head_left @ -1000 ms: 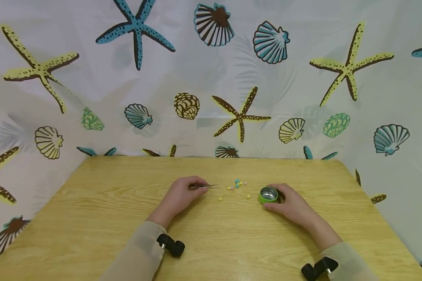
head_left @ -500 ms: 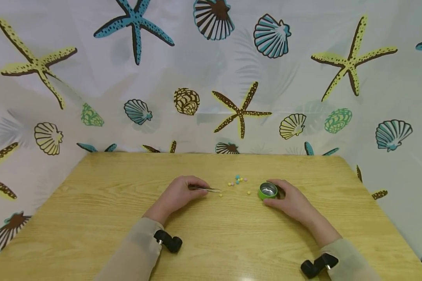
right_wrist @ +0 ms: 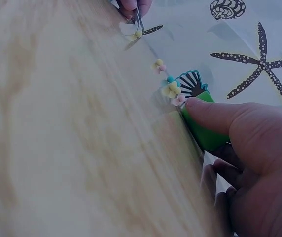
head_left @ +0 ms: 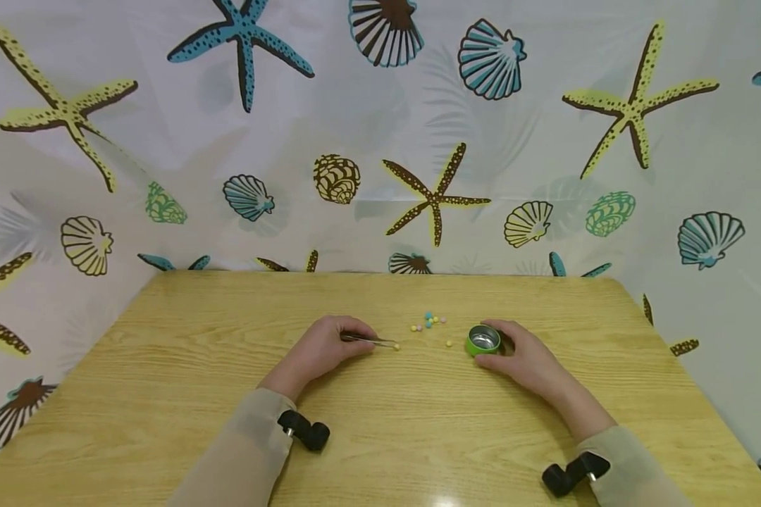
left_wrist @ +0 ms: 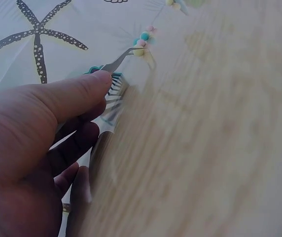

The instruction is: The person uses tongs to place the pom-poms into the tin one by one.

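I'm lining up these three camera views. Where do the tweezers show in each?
Head: tweezers below the centre, in the left hand, tips at a small yellow ball.
Left wrist: tweezers in the upper part, just left of centre.
Right wrist: tweezers at the top edge, near mid-width.
Shared landmark: the brown, pale-dotted starfish print, upper left in left wrist, upper right in right wrist.

No lettering, label, brand, number or sign can be read on the green tin (right_wrist: 205, 129), the tweezers (left_wrist: 117, 63), the desk (head_left: 418, 422) or the patterned cloth (head_left: 355, 105) behind it; the wrist views are soft and the metal is small, so a fine marking on the tweezers could well escape notice.
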A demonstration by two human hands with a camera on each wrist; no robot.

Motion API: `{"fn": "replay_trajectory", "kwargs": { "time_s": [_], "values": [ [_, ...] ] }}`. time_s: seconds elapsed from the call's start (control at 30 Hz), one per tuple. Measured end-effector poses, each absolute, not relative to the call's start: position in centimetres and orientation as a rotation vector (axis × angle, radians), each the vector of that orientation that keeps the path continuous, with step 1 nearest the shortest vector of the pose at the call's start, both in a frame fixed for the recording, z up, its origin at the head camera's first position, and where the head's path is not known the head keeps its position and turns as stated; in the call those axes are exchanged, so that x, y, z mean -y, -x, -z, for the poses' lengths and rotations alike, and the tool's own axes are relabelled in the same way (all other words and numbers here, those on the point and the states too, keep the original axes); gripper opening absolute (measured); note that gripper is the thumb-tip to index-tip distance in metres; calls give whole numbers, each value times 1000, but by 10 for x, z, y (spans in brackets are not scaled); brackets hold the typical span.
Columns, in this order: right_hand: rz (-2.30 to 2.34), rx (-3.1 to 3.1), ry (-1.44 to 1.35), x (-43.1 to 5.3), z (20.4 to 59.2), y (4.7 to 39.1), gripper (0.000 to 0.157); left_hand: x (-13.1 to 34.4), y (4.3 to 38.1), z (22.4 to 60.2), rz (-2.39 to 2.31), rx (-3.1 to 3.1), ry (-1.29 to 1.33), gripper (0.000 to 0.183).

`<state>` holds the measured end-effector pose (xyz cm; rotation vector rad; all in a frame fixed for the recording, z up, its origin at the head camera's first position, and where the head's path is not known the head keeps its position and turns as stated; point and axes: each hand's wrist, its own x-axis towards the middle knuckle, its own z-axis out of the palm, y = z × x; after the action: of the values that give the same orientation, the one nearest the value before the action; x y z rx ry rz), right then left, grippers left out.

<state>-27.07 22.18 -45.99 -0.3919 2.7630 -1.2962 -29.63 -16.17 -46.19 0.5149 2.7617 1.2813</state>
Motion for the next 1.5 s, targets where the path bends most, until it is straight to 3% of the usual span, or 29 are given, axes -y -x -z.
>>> {"fn": "replay_trajectory", "kwargs": {
  "time_s": [0.63, 1.5],
  "values": [
    [1321, -2749, 385, -224, 461, 270, 74, 153, 293, 453, -1308, -2809, -456, 12],
    [1474, -2580, 279, -222, 457, 277, 75, 71, 288, 419, -1517, -2812, -467, 11]
  ]
}}
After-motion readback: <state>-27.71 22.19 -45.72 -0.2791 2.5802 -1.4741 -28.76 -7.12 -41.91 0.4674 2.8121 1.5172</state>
